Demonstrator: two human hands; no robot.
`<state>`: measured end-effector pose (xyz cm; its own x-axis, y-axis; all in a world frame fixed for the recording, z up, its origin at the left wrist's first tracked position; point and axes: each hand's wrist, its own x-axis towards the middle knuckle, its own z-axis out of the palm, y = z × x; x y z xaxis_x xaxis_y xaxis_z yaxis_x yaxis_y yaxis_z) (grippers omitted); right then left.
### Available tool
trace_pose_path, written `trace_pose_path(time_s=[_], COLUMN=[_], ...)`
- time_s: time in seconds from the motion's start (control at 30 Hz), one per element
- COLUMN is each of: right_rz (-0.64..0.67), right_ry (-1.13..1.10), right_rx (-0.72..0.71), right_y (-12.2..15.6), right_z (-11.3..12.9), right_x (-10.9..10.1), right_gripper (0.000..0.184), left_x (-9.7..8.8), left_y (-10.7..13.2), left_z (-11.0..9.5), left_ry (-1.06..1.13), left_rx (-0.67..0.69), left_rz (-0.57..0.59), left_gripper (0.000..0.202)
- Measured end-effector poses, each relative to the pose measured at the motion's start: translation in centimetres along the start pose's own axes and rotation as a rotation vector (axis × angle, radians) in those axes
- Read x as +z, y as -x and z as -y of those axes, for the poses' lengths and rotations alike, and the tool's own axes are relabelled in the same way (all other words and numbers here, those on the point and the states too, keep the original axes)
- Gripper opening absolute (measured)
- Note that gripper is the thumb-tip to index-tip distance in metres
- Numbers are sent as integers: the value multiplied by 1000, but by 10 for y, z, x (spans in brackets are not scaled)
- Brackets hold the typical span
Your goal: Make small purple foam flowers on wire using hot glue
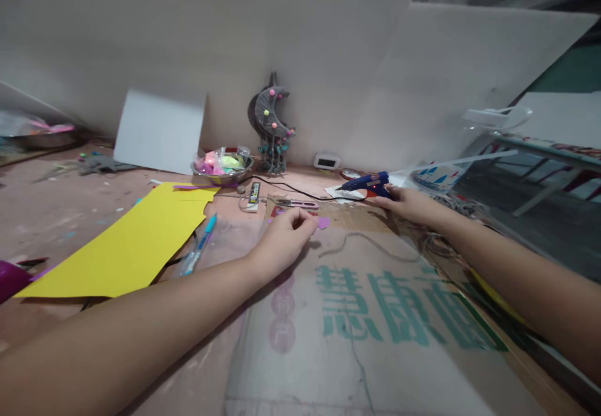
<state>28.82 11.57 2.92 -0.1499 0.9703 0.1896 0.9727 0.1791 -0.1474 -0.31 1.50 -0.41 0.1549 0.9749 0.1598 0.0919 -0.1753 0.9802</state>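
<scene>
My right hand (410,206) is closed around the handle of a blue hot glue gun (369,182) at the right back of the table. A small red light glows on the gun, and its nozzle points left above a white scrap of paper (346,195). A long translucent glue stick (455,162) appears to extend from its rear. Near the middle, the fingers of my left hand (286,237) are pinched together at a small purple piece (323,222). Both arms reach forward over a printed cardboard sheet (300,378). A pink-handled cutter (300,203) lies just behind my left hand.
Yellow paper (126,247) and a blue pen (201,244) lie on the left. A metal bowl of colourful materials (228,168), a grey moon ornament (273,118), a small digital clock (327,161) and a white board (159,131) stand along the wall. Grey cord (370,237) crosses the cardboard.
</scene>
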Motion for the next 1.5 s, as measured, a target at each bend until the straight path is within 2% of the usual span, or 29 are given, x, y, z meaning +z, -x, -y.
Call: trace_pose_path(time_s=[0.1, 0.2, 0.27, 0.3, 0.4, 0.47, 0.53, 0.63, 0.73, 0.83, 0.9, 1.03, 1.23, 1.5], right_rz=[-41, -221, -263, -240, -54, 20, 63, 38, -31, -54, -76, -215, -216, -177], right_ry=[117, 104, 21, -56, -175, -225, -265, -333, -401, -405, -382, -346, -425, -468], right_rx=[-23, -233, -376, -441, -539, -543, -533, -538, -504, -443, -466, -544, -491, -507], right_y=[28, 56, 72, 79, 90, 91, 90, 92, 100, 109, 112, 110, 106, 103], right_z=[11, 32, 52, 63, 91, 105, 114, 119, 120, 123, 124, 122, 121, 127], right_x=[-8, -14, -17, -16, -11, -2, 8, 19, 20, 11, 6, 3, 6, 3], right_gripper=[68, 53, 42, 36, 30, 32, 26, 8, 11, 11, 9, 9, 15, 13], left_x=[0, 0, 0, 0, 0, 0, -1, -1, 0, 0, -1, -1, 0, 0], left_y=[0, 1, 2, 2, 2, 2, 1, 1, 1, 2, 3, 3, 3, 3], left_z=[0, 0, 0, 0, -1, -1, -1, -1, -1, -2, -2, -1, -1, -4], left_ry=[-3, -2, 0, 1, 10, 13, 14, 17, -10, -16, -8, -39, -92, -90], left_rx=[15, 32, 38, 38, 37, 40, 44, 43, 59, 61, 57, 67, 91, 100], left_rz=[-4, 2, 6, 8, 1, -2, 3, 12, 0, 1, 15, 42, 49, 80], left_gripper=[20, 20, 20, 20, 20, 20, 20, 19, 19, 19, 19, 19, 20, 18])
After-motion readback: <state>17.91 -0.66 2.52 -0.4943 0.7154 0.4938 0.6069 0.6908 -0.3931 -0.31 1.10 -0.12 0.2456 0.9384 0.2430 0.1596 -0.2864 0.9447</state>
